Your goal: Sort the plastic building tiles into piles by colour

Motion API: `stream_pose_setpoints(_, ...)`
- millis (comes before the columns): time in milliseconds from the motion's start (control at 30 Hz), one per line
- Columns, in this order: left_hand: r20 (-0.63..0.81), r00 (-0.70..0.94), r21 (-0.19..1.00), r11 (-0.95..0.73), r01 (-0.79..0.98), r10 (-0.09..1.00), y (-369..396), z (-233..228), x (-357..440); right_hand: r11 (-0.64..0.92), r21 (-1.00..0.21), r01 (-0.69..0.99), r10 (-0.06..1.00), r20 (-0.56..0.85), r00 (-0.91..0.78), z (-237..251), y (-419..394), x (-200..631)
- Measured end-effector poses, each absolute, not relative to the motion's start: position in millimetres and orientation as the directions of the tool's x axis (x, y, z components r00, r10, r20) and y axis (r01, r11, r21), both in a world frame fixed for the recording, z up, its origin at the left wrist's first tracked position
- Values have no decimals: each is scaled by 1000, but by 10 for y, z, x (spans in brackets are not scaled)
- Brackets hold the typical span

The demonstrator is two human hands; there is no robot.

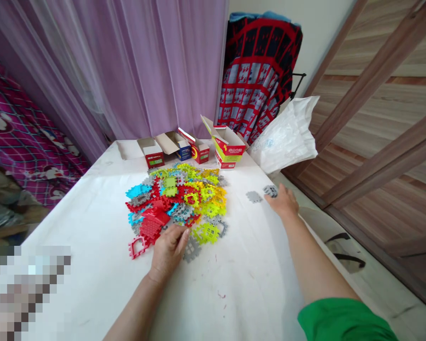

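Observation:
A heap of interlocking plastic building pieces (170, 199) in red, yellow-green, blue, grey and yellow lies mid-table. At its front edge, my left hand (169, 248) has curled fingers; whatever they hold, if anything, is hidden. Beside its thumb is a flat grey windowed piece (191, 250), and a red frame piece (138, 247) lies to its left. Out to the right, my right hand (284, 201) grips a grey windowed building piece (270, 191) near the table's edge. A solid grey piece (253, 196) rests just left of it.
Open cardboard boxes stand along the back of the white table (234, 284), including a red and yellow-green box (229, 149). A white plastic sack (287, 135) leans at the right rear corner. Purple curtains (145, 66) hang behind; wooden doors (383, 118) are to the right.

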State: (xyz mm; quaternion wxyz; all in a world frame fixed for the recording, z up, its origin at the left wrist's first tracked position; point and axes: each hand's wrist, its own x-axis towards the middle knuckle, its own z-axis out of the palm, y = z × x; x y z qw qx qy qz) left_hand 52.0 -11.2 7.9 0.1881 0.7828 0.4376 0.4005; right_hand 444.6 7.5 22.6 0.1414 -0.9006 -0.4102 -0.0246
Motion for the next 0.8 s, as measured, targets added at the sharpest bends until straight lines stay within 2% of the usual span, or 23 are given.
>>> stream_pose_setpoints(100, 483, 303, 611, -564, 555, 821, -151, 96, 511, -456, -328, 827, 719, 412, 560, 70, -113, 4113)
stream_pose_setpoints(200, 508, 288, 583, -570, 579, 812, -189, 121, 478, -284, -354, 891, 723, 531, 441, -71, -261, 3765)
stream_pose_setpoints(300, 541, 246, 553, -561, 617, 804, -228, 146, 400, -85, -339, 937, 670, 676, 305, -170, -326, 3485)
stream_pose_setpoints(400, 555, 190, 534, -523, 665, 810, -275, 138, 230, 106, -256, 961, 573, 806, 152, -237, -337, 3311)
stream_pose_setpoints(533, 539, 66, 542, -405, 736, 840, -386, 80, -180, 162, -201, 966, 538, 839, 84, -291, -344, 3251)
stream_pose_setpoints(800, 387, -175, 502, -48, 864, 906, -683, 52, -1058, 133, -265, 955, 583, 800, 141, -391, -319, 3348)
